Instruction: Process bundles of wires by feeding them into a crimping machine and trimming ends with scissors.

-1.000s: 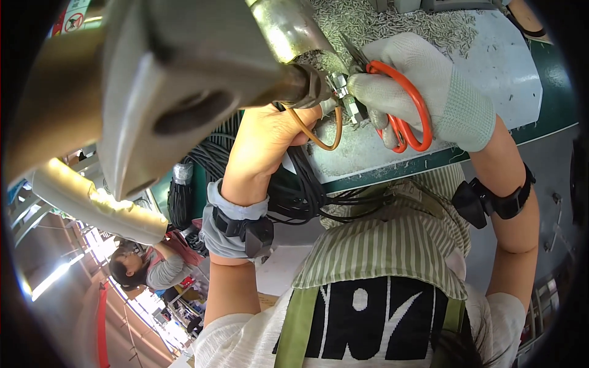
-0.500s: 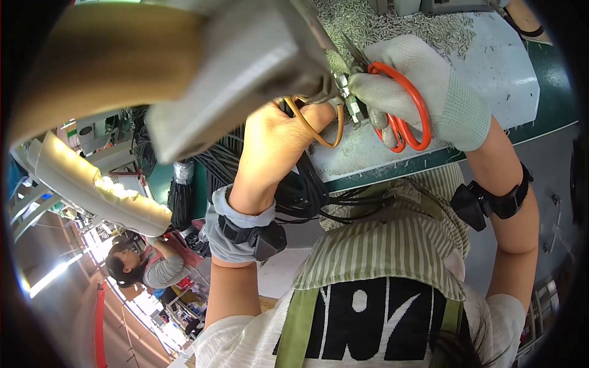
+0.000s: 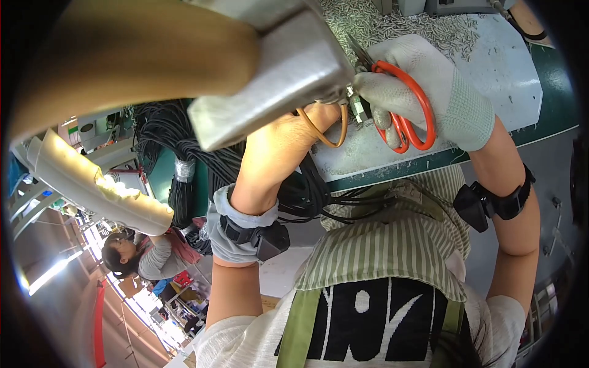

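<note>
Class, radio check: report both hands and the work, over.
Right hand, gloved, grips orange scissors. Left hand, bare, holds small metal fitting. Large grey metal part blocks part of view.

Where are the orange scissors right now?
In the head view, the orange-handled scissors are at upper right, gripped in the gloved right hand above the white work mat, close beside the bare left hand.

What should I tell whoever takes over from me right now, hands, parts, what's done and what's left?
Right hand: gloved, holding orange-handled scissors, blades up by a small metal connector.
Left hand: bare, an orange rubber band around it, at the connector under a grey metal housing.
Black cable bundle hangs at the left of the white work mat; small metal bits are heaped at its far end.
Done: cannot tell from here.
Left: probably the trimming at the connector.
</note>
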Tool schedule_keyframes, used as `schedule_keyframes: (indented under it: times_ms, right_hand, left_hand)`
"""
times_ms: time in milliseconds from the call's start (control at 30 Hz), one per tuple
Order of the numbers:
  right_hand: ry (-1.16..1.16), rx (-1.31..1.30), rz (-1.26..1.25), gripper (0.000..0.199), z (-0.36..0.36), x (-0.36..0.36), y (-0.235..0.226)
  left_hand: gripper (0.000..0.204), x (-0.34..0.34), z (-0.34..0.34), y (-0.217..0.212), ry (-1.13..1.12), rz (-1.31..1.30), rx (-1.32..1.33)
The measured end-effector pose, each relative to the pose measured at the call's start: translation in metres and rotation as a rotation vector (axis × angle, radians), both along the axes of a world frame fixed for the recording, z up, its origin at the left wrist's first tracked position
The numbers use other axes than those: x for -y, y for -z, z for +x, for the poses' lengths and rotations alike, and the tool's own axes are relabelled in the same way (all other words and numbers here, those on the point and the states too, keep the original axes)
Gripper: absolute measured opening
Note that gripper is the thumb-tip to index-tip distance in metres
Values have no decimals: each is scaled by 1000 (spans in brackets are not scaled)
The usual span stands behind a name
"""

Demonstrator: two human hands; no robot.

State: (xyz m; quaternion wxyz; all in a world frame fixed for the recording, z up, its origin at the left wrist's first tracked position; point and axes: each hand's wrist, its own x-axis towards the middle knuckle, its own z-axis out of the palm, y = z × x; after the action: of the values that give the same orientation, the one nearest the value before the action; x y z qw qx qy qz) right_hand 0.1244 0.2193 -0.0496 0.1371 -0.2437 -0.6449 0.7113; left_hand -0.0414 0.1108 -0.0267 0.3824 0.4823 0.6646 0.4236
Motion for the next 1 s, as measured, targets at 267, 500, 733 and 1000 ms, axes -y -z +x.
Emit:
schedule_keyframes:
  times_ms: [267, 500, 733, 1000]
  right_hand:
    - [35, -8, 18, 28, 2, 12, -11]
    - [250, 4, 20, 23, 63, 42, -29]
    - [162, 144, 562, 17, 68, 103, -66]
    - [193, 135, 206, 18, 75, 122, -56]
  left_hand:
    - [9, 12, -17, 9, 55, -213, 691]
    - [9, 66, 1, -7, -332, -74, 672]
    - [26, 92, 48, -32, 263, -268, 369]
    - [33, 113, 57, -34, 213, 57, 250]
